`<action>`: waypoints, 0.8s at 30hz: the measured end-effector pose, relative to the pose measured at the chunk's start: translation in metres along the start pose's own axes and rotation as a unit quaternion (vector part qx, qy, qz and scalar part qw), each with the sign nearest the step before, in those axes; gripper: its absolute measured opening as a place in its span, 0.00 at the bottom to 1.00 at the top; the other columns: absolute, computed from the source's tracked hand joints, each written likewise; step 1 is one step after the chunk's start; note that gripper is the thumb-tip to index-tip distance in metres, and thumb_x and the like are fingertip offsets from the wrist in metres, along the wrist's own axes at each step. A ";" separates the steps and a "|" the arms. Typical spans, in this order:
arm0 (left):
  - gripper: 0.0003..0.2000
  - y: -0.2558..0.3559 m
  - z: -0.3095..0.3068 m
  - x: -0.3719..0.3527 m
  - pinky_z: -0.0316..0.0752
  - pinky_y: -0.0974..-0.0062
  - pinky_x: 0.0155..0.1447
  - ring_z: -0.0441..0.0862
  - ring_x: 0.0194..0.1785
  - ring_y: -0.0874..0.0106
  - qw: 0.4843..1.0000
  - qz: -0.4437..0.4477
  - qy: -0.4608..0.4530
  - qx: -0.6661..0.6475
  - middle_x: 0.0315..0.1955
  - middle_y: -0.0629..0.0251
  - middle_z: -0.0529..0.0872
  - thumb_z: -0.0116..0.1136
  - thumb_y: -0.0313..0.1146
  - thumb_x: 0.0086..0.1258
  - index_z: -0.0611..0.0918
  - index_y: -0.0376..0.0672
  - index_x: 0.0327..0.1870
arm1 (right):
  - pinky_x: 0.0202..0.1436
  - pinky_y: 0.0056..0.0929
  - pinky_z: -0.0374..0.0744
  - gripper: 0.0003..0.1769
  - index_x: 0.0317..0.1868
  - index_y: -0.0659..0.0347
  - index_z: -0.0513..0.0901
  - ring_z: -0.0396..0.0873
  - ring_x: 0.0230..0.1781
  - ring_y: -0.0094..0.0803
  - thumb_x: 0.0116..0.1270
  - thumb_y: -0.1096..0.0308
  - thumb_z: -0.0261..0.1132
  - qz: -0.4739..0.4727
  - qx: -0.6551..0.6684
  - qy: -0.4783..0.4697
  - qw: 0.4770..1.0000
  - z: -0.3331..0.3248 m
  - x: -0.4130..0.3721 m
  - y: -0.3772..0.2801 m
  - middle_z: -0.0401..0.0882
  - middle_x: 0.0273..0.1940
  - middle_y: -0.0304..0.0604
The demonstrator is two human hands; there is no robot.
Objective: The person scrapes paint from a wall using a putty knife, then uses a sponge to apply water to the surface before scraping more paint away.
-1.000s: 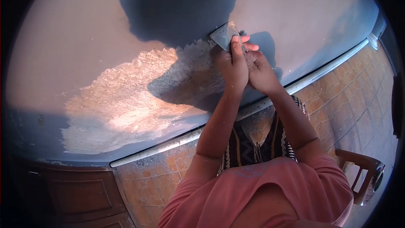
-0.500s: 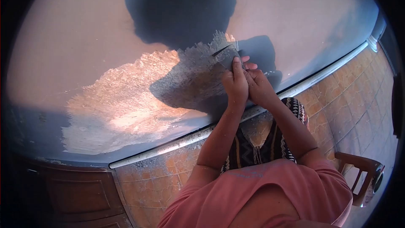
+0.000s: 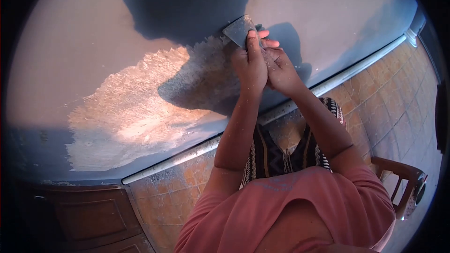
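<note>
A scraper [image 3: 238,31] with a broad, flat grey blade lies against the painted wall [image 3: 75,42], its edge just above the top of the stripped patch [image 3: 136,107]. Both of my hands are closed together round its handle, which they mostly hide. My left hand [image 3: 251,68] has its thumb stretched along the tool toward the blade. Close beside it, my right hand [image 3: 281,68] grips too, and some fingers show past the thumb. Pale flecks of dust cling to the hands and forearms.
A white pipe-like strip [image 3: 173,159] runs along the wall's foot. Paint flakes lie on the orange tiled floor [image 3: 164,201]. A brown wooden door [image 3: 93,213] is at lower left, a wooden chair [image 3: 398,175] at right. My shadow [image 3: 187,4] falls on the wall.
Both hands and the scraper have moved up the wall and slightly left. The blade has gone from inside the stripped patch to its upper edge, and more of it shows.
</note>
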State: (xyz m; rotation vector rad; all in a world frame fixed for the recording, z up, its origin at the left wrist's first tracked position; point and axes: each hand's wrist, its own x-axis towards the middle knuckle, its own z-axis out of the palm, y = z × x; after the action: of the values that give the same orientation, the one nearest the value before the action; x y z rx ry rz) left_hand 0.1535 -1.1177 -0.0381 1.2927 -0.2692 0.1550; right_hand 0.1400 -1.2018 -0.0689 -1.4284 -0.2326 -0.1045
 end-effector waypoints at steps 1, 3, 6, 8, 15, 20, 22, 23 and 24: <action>0.19 -0.011 -0.003 -0.004 0.80 0.73 0.37 0.83 0.30 0.71 1.000 -0.005 -0.002 0.004 0.31 0.55 0.84 0.45 0.40 0.78 0.79 0.28 0.45 | 0.34 0.26 0.76 0.21 0.35 0.68 0.81 0.79 0.29 0.26 0.77 0.60 0.48 -0.008 0.004 -0.026 1.000 -0.005 -0.003 0.012 0.79 0.24 0.41; 0.19 -0.043 -0.020 -0.018 0.79 0.74 0.37 0.82 0.30 0.72 0.999 -0.036 -0.012 0.033 0.29 0.57 0.84 0.46 0.40 0.78 0.79 0.29 0.45 | 0.35 0.24 0.76 0.21 0.37 0.68 0.81 0.79 0.31 0.24 0.77 0.60 0.48 0.014 0.020 0.050 0.998 0.009 -0.026 0.032 0.79 0.25 0.43; 0.19 -0.108 -0.048 -0.040 0.77 0.76 0.37 0.82 0.29 0.73 0.996 -0.060 0.014 0.064 0.25 0.60 0.84 0.45 0.40 0.78 0.81 0.30 0.42 | 0.36 0.23 0.76 0.21 0.41 0.68 0.80 0.78 0.34 0.22 0.77 0.58 0.49 -0.071 -0.077 0.094 0.990 0.013 -0.035 0.124 0.80 0.29 0.42; 0.18 -0.126 -0.062 -0.055 0.76 0.77 0.36 0.82 0.28 0.75 0.991 -0.098 0.040 0.081 0.22 0.62 0.84 0.44 0.39 0.78 0.82 0.32 0.39 | 0.33 0.22 0.76 0.22 0.41 0.68 0.80 0.78 0.32 0.21 0.77 0.56 0.49 -0.010 -0.030 0.098 0.995 0.021 -0.048 0.151 0.80 0.29 0.40; 0.19 -0.083 -0.035 -0.034 0.75 0.77 0.36 0.81 0.27 0.76 0.993 -0.047 0.011 0.111 0.22 0.63 0.84 0.44 0.39 0.78 0.82 0.33 0.37 | 0.26 0.19 0.72 0.22 0.43 0.66 0.79 0.75 0.27 0.17 0.77 0.54 0.49 0.044 0.110 0.067 0.991 0.011 -0.033 0.104 0.78 0.28 0.37; 0.19 -0.110 -0.040 -0.043 0.74 0.78 0.35 0.81 0.27 0.77 0.993 -0.067 0.031 0.091 0.21 0.63 0.84 0.44 0.38 0.78 0.82 0.32 0.36 | 0.25 0.19 0.71 0.19 0.46 0.65 0.77 0.74 0.27 0.16 0.77 0.56 0.49 -0.036 0.030 0.095 0.994 0.007 -0.031 0.154 0.77 0.27 0.36; 0.19 -0.105 -0.038 -0.033 0.74 0.78 0.36 0.81 0.27 0.77 0.992 -0.034 0.027 0.116 0.21 0.62 0.84 0.44 0.39 0.78 0.82 0.31 0.37 | 0.27 0.19 0.72 0.18 0.45 0.65 0.78 0.74 0.27 0.16 0.77 0.57 0.50 -0.064 0.021 0.118 0.991 0.013 -0.026 0.147 0.77 0.26 0.36; 0.19 -0.100 -0.038 -0.032 0.75 0.79 0.36 0.81 0.27 0.76 0.991 -0.025 0.029 0.128 0.21 0.62 0.84 0.45 0.39 0.78 0.82 0.31 0.37 | 0.28 0.19 0.73 0.18 0.44 0.65 0.78 0.74 0.28 0.17 0.77 0.58 0.50 -0.061 0.032 0.124 0.990 0.014 -0.028 0.133 0.77 0.26 0.36; 0.19 -0.088 -0.029 -0.028 0.74 0.78 0.36 0.81 0.28 0.76 0.993 -0.040 0.021 0.106 0.22 0.62 0.84 0.44 0.39 0.78 0.82 0.31 0.37 | 0.33 0.19 0.74 0.18 0.46 0.65 0.77 0.75 0.32 0.17 0.77 0.58 0.50 -0.007 0.070 0.080 0.994 0.006 -0.027 0.110 0.78 0.31 0.37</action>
State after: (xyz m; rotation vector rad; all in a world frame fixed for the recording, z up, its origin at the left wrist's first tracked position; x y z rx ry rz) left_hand 0.1532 -1.1121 -0.1344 1.5066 -0.1677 0.1461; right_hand 0.1366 -1.1815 -0.1807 -1.2725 -0.1141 -0.2094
